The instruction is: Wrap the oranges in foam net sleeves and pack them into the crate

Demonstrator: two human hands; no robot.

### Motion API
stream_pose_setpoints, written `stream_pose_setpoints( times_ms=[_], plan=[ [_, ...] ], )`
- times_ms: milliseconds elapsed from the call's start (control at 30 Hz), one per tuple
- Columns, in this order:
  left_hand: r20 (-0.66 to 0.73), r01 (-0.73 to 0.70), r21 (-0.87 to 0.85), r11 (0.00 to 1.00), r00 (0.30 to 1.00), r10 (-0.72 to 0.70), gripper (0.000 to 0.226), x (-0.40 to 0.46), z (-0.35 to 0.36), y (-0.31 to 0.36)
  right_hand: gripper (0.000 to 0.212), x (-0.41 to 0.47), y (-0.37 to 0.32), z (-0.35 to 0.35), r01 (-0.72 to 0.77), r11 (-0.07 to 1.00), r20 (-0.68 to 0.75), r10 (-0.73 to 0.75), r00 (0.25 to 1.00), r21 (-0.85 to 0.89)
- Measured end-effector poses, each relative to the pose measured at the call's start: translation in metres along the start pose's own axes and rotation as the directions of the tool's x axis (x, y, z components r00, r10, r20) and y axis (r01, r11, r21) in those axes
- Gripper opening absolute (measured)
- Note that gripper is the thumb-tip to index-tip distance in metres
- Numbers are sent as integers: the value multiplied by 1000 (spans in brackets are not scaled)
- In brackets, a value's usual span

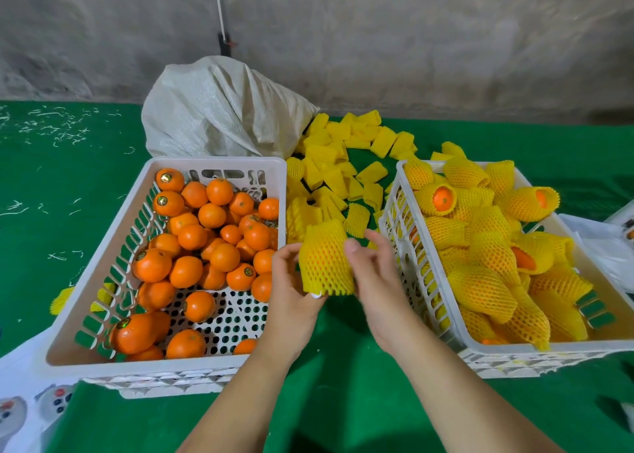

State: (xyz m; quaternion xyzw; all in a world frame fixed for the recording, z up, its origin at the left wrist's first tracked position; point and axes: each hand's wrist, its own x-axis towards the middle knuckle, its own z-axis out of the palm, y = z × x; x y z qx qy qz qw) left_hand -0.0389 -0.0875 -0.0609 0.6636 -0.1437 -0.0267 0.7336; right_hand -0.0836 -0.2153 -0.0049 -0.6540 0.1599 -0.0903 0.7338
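Between the two crates I hold an orange inside a yellow foam net sleeve (325,258). My left hand (291,288) grips it from the left and below. My right hand (375,270) pinches its right side, thumb on the net. The left white crate (103,267) holds several bare oranges (192,236). The right white crate (435,301) is filled with several sleeved oranges (487,246). A heap of empty yellow sleeves (336,171) lies on the green cloth behind my hands.
A white woven sack (219,116) lies behind the left crate, against the grey wall. White plastic bags (603,243) sit at the right edge. Printed packaging (27,408) shows at the bottom left. White shreds (51,126) litter the green cloth at far left.
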Motion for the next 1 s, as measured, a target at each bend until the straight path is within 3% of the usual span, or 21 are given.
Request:
stream_pose_setpoints(
  times_ms=[67,133,267,400,467,533,600,700,733,867,1000],
  plan=[
    [50,-38,74,997,998,34,73,-3,2,-3,74,3,6,11,-49,998,82,52,995,-37],
    [87,-37,147,988,996,24,80,-6,2,-7,76,5,15,14,-37,995,8,38,999,-89],
    [291,-27,242,970,956,-46,81,-9,0,-2,96,12,19,-5,-22,1000,-154,19,988,-18],
    [254,-105,244,964,966,41,51,-18,-9,11,100,25,5,-58,31,972,-301,-102,948,-232],
    [241,-111,383,917,970,17,41,-14,-28,15,101,30,-7,-98,73,926,-329,-204,922,-371],
    [277,-145,631,762,960,-47,50,-9,-53,14,96,37,-13,-135,48,781,-357,-339,870,-623],
    [276,-124,738,663,953,-129,59,-9,-73,9,88,43,-12,-157,-85,539,-329,-375,867,-838],
    [233,-45,729,683,955,-186,66,-14,-79,5,92,51,10,-159,-188,-18,-182,-188,965,-982],
    [227,-51,751,659,956,-185,69,-15,-77,3,94,54,16,-157,-183,-103,-166,-153,974,-978],
    [256,-93,817,569,943,-214,77,-9,-73,-3,92,63,17,-158,-199,-127,-186,-109,976,-972],
    [281,-88,793,602,931,-234,77,-7,-71,-1,90,59,17,-162,-164,-229,-145,-94,985,-960]
  ],
)
